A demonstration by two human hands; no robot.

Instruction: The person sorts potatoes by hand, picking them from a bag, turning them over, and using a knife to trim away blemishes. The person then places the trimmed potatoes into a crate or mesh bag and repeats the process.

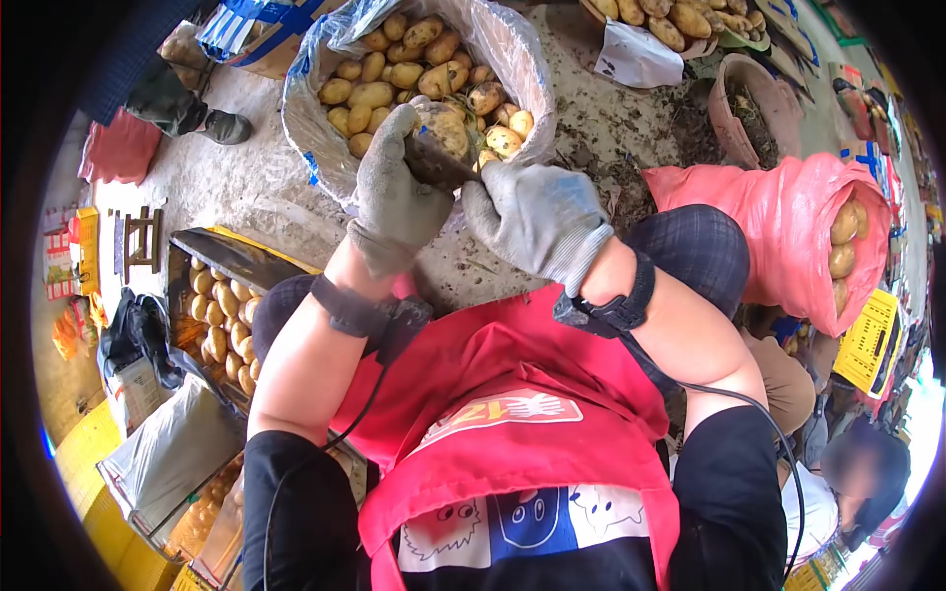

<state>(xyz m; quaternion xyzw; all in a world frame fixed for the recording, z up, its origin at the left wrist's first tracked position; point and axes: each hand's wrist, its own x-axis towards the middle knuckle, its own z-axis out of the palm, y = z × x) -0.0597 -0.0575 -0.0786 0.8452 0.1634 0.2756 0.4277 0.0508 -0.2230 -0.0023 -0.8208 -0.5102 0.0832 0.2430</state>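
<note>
My left hand [399, 192], in a grey work glove, is closed around a large, dirt-marked potato [442, 128] above the near side of a plastic-lined container [540, 74]. Many loose potatoes [370, 95] fill that container. A dark, flat blade-like piece [434, 165] lies against the underside of the held potato. It runs across to the fingertips of my right hand [542, 219], also gloved and closed at its end. The glove hides whatever handle it may have.
On the right stands a pink sack [759, 212] of potatoes, with a dirty pink tub [724, 98] behind it. A crate of potatoes [219, 320] is at the left. Soil litters the concrete floor [616, 128]. Another person's shoe [227, 127] shows at upper left; a person sits lower right.
</note>
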